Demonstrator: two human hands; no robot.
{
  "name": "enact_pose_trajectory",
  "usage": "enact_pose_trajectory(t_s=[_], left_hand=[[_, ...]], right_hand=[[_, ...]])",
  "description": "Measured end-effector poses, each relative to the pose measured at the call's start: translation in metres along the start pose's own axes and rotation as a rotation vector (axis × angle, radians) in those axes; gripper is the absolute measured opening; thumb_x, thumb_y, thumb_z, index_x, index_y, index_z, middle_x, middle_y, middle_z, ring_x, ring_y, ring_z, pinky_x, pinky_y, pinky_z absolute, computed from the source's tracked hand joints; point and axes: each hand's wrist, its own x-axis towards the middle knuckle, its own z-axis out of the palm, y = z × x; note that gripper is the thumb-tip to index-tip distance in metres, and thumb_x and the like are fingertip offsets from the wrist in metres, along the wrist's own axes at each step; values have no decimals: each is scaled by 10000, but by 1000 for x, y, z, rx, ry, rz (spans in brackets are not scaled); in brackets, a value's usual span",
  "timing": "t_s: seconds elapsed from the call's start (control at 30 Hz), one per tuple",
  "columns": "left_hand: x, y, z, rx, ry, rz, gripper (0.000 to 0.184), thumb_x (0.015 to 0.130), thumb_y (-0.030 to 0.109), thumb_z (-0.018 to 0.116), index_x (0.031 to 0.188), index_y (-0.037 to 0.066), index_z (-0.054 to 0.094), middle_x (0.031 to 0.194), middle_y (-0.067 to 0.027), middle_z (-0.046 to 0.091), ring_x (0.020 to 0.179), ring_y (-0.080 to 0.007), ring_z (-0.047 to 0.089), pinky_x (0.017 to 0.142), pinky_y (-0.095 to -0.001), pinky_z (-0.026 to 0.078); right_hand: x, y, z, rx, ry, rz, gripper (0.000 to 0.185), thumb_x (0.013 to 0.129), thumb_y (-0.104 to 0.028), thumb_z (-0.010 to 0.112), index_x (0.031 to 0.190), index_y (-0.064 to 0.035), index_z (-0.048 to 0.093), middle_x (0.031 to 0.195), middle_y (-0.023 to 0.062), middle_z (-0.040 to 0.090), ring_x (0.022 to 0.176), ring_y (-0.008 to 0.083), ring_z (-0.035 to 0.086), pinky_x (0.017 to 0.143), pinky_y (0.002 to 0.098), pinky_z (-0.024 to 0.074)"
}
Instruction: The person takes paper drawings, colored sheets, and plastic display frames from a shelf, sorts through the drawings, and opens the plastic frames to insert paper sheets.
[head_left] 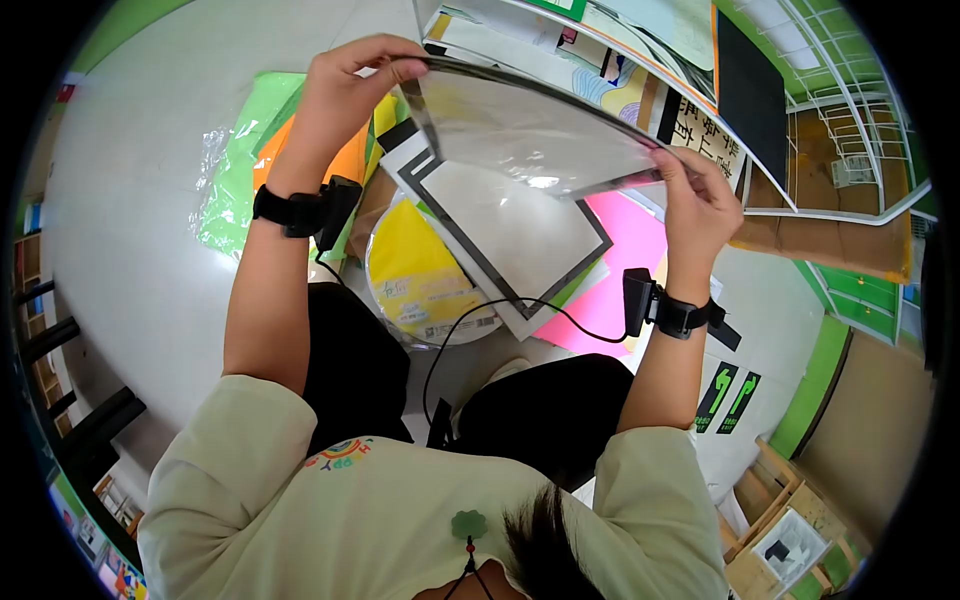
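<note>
Both hands hold up a clear plastic sheet with a dark border (pixel 520 130), tilted and slightly bowed, with light glaring off it. My left hand (pixel 365 72) pinches its upper left corner between thumb and fingers. At the right corner, my right hand (pixel 697 195) grips the dark edge the same way. Below lies a white panel with a black border (pixel 500 225), partly seen through the plastic. Beside that panel is a round yellow-and-clear packet (pixel 420 270). Bright pink paper (pixel 620 250) shows under its right side.
Green and orange packets in plastic (pixel 250 170) lie on the floor (pixel 130 180) to the left. A white rack holding boards and papers (pixel 650 60) stands ahead, with a wire basket (pixel 850 100) to its right. A wooden stand with a white bin (pixel 790 545) is at lower right.
</note>
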Motion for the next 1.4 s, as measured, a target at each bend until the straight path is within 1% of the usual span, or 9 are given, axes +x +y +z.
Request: enact_pose_trajectory(t_s=[0.13, 0.23, 0.43, 0.53, 0.7, 1.03, 1.23, 1.3, 1.4], left_hand=[[0, -9, 20, -489, 83, -84, 225, 868, 46, 619, 1082, -4, 569, 954, -3, 636, 883, -91, 585, 815, -208, 454], [-6, -11, 32, -600, -142, -226, 266, 874, 40, 610, 1130, 7, 545, 980, 5, 627, 898, -76, 575, 824, -201, 448], [-10, -57, 41, -401, -195, -338, 238, 903, 86, 580, 1129, 17, 561, 923, 29, 634, 796, -31, 552, 739, -181, 456], [-7, -71, 38, -508, -29, -419, 226, 890, 87, 599, 1104, 17, 579, 876, 21, 636, 743, -39, 557, 671, -182, 453], [-3, -88, 26, -681, 237, -541, 203, 877, 98, 622, 1059, 12, 596, 817, 17, 623, 642, -39, 539, 554, -170, 427], [-18, -56, 43, -339, -373, -820, 427, 826, 13, 617, 1221, 6, 457, 1000, -75, 594, 880, -132, 572, 680, -257, 485], [-16, -99, 96, -576, -419, -779, 558, 802, -61, 600, 1309, 78, 414, 1018, -65, 593, 880, -145, 586, 694, -248, 492], [-16, -106, 124, -635, -480, -769, 542, 805, -58, 603, 1301, 77, 431, 1001, -58, 599, 868, -140, 584, 672, -234, 488], [-17, -81, 176, -636, -483, -720, 448, 836, 17, 620, 1255, 37, 463, 992, -55, 612, 868, -136, 601, 745, -271, 506]], right_hand=[[3, 1, 2, 58, 151, 141, 104, 759, -63, 748, 828, -4, 697, 623, -36, 571, 537, 1, 432, 496, 146, 334], [4, 21, 3, 191, 207, 255, 130, 779, -69, 737, 859, 17, 682, 652, -21, 588, 572, 18, 469, 531, 153, 356], [1, 70, 24, 603, 209, 506, 234, 856, -190, 679, 960, 16, 642, 771, 4, 608, 618, 40, 503, 553, 167, 381], [-15, 91, 35, 616, -153, 692, 305, 881, -255, 642, 1095, -44, 589, 784, -28, 556, 645, 21, 462, 557, 173, 354], [-37, 91, 46, 568, -664, 767, 301, 842, -16, 620, 1137, -12, 562, 987, 16, 628, 828, 73, 567, 754, 236, 455], [-43, 117, 45, 641, -587, 789, 204, 834, -5, 626, 1032, -32, 587, 796, -38, 551, 693, 63, 494, 635, 224, 423], [-70, 140, -13, 411, -566, 1098, 472, 830, -134, 671, 1251, -34, 483, 1023, 58, 609, 812, 117, 556, 690, 279, 461], [-83, 141, -50, 393, -758, 1116, 555, 817, -102, 659, 1314, -45, 418, 1062, 83, 591, 875, 154, 585, 723, 305, 481], [-98, 121, -100, 253, -648, 1205, 549, 815, -48, 635, 1317, -41, 412, 1036, 97, 594, 860, 163, 587, 716, 316, 496]])
